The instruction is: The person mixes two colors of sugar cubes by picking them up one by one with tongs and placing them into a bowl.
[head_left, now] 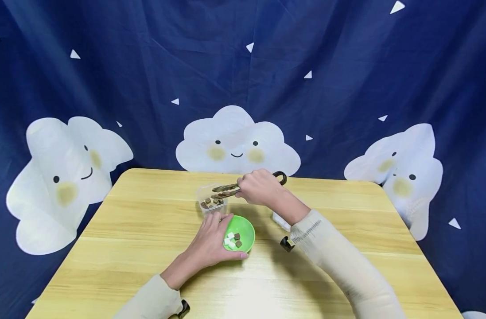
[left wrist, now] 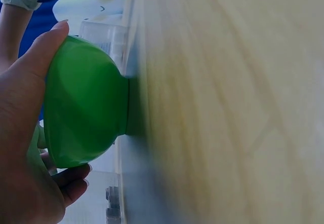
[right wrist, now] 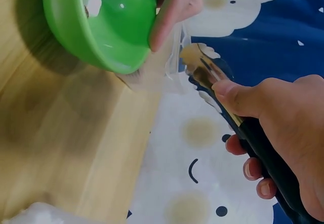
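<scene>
My left hand [head_left: 212, 241] grips a green bowl [head_left: 247, 228], thumb on the near rim and fingers on the far side. Several small white cubes [head_left: 230, 240] and brown cubes [head_left: 238, 243] lie inside it. Higher up, my right hand [head_left: 260, 188] holds metal tongs with black handles [right wrist: 268, 158]. The tongs' tips [head_left: 220, 191] are over a clear plastic container [head_left: 203, 195] with brown cubes [head_left: 211, 203] in it, just beyond the bowl. Whether the tips pinch a cube cannot be made out. In the left wrist view the bowl's green side [left wrist: 83, 102] is near the tabletop.
A second container [head_left: 280, 221], pale and partly hidden by the right forearm, stands right of the bowl. Everything is on a light wooden table [head_left: 147, 248]. Behind its far edge hangs a dark blue curtain [head_left: 243, 79] with white clouds.
</scene>
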A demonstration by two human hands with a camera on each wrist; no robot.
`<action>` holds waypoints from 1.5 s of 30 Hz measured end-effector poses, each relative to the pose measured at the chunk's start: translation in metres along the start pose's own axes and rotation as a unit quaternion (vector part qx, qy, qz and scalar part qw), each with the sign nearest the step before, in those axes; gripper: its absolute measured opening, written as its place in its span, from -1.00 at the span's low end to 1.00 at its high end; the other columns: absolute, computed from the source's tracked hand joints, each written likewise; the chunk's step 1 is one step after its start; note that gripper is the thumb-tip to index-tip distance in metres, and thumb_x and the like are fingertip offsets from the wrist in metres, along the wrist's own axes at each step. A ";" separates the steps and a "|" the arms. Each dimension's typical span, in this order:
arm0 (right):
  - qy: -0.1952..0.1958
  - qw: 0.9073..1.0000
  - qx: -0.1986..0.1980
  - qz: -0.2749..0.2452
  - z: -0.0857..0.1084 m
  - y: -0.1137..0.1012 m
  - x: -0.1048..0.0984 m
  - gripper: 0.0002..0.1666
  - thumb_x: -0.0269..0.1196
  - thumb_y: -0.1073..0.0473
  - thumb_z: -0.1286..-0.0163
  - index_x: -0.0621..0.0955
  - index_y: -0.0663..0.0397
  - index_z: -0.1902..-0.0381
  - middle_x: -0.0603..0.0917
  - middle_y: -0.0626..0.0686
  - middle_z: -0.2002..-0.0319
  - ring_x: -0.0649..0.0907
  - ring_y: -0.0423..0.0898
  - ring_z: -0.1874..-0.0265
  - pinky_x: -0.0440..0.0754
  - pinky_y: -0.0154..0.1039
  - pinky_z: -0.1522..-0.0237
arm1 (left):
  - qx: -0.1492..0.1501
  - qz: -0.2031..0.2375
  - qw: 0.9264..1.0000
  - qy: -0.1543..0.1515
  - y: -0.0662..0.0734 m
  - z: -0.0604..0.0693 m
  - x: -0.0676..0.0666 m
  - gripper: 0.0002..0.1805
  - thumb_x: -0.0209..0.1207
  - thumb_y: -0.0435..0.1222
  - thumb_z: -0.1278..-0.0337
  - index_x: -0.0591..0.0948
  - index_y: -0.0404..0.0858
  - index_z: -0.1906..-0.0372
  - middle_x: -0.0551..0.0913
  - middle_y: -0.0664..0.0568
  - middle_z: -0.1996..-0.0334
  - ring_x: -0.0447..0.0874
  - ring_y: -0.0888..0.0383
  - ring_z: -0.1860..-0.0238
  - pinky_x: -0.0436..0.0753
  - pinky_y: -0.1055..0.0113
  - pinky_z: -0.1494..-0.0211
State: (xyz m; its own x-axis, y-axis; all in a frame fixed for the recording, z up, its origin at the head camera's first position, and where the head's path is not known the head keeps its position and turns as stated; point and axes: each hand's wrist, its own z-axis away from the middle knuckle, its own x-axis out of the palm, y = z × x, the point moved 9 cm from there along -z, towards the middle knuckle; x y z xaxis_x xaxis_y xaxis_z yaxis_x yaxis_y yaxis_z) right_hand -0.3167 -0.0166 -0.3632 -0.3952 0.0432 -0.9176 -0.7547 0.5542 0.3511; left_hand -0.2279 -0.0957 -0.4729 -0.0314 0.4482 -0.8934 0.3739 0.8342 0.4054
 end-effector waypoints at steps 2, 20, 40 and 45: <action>-0.011 1.000 -0.002 0.004 -0.004 0.000 0.002 -0.52 0.34 -0.22 -0.41 0.57 -0.09 0.58 0.59 -0.10 0.64 0.49 -0.15 0.72 0.56 -0.16 0.62 | 0.002 -0.002 1.000 0.002 0.001 0.000 0.000 0.33 0.35 0.55 0.35 0.42 -0.27 -0.49 0.45 -0.11 -0.16 0.39 -0.02 -0.15 0.48 0.09 -0.21; -0.075 0.995 -0.058 0.037 -0.025 -0.017 0.012 -0.60 0.32 -0.24 -0.41 0.73 -0.13 0.47 0.76 -0.11 0.47 0.69 -0.14 0.53 0.73 -0.19 0.40 | -0.006 0.010 1.000 0.001 0.003 -0.001 -0.001 0.32 0.36 0.54 0.34 0.42 -0.25 -0.50 0.44 -0.09 -0.24 0.39 -0.02 -0.22 0.49 0.05 -0.26; -0.163 0.985 -0.057 0.026 -0.041 -0.024 0.028 -0.66 0.32 -0.12 -0.38 0.58 -0.15 0.54 0.64 -0.15 0.49 0.49 -0.23 0.55 0.72 -0.28 0.35 | -0.006 0.007 1.000 0.001 0.003 0.001 -0.002 0.30 0.36 0.54 0.34 0.44 -0.25 -0.48 0.44 -0.08 -0.21 0.41 -0.01 -0.17 0.48 0.05 -0.22; -0.185 0.981 -0.047 0.034 -0.043 -0.026 0.031 -0.67 0.28 -0.12 -0.42 0.57 -0.15 0.50 0.62 -0.14 0.47 0.51 -0.22 0.54 0.74 -0.25 0.31 | -0.012 0.012 1.000 -0.004 0.001 0.002 -0.002 0.32 0.36 0.54 0.33 0.43 -0.27 -0.49 0.42 -0.10 -0.26 0.40 -0.02 -0.21 0.48 0.00 -0.28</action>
State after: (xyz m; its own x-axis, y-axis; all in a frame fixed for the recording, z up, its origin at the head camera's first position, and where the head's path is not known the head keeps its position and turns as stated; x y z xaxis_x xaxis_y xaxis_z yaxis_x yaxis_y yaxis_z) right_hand -0.3314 -0.0651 -0.3926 -0.2427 0.3852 -0.8903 -0.7854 0.4607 0.4134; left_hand -0.2252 -0.0962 -0.4707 -0.0159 0.4662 -0.8845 0.3521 0.8306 0.4315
